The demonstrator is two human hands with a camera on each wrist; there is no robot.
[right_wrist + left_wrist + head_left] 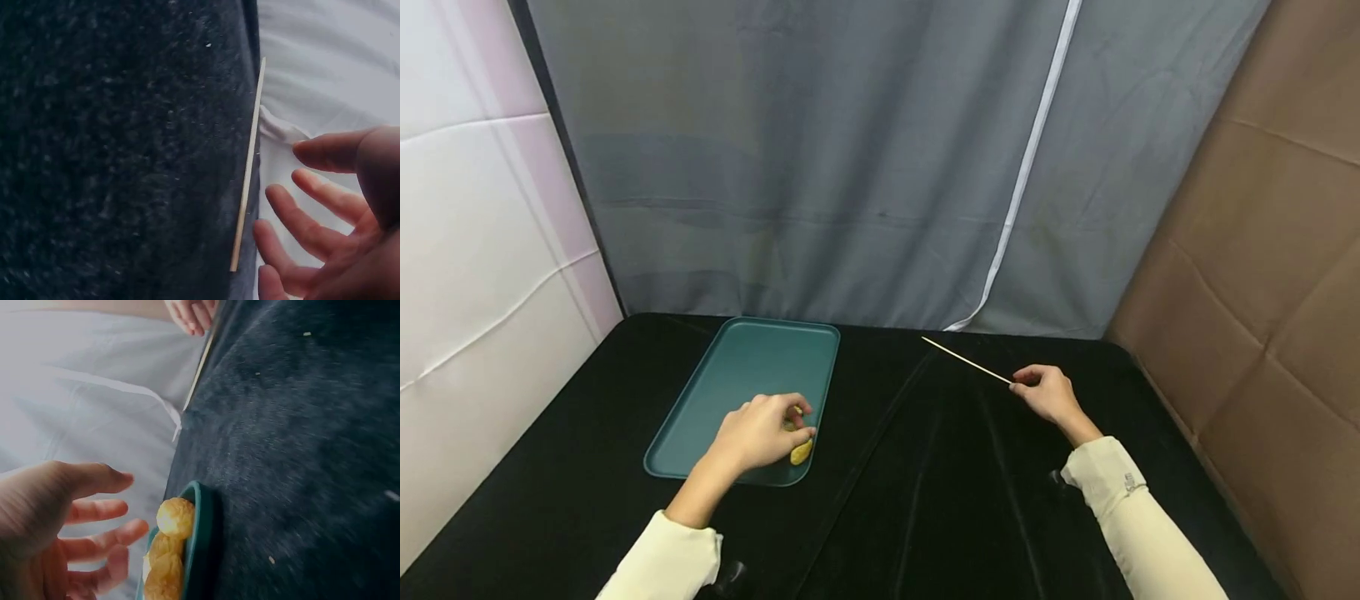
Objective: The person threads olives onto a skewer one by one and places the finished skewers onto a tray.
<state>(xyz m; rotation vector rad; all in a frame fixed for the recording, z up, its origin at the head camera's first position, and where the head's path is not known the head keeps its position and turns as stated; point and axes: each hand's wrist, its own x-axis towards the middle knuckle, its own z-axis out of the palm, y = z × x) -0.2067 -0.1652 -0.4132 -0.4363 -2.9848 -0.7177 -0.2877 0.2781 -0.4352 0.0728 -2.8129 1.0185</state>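
A green rectangular tray (760,358) lies on the left of the black table. Several golden-yellow, wrinkled round pieces (175,517), looking like small puffs, sit in a row along its right rim. Over them is my left hand (763,431), fingers relaxed and bent beside the puffs; the left wrist view shows a gap between. On the right, a thin pale wooden skewer (966,360) lies slantwise. The near end of it overlaps the fingertips of my right hand (1047,393) in the head view. In the right wrist view the whole skewer shows apart from the spread fingers.
Black cloth (880,517) covers the table, with light specks on it. A grey curtain (820,167) with a white strip (1030,158) hangs behind the back edge. A white panel (482,233) stands at the left and a brown one (1262,275) at the right.
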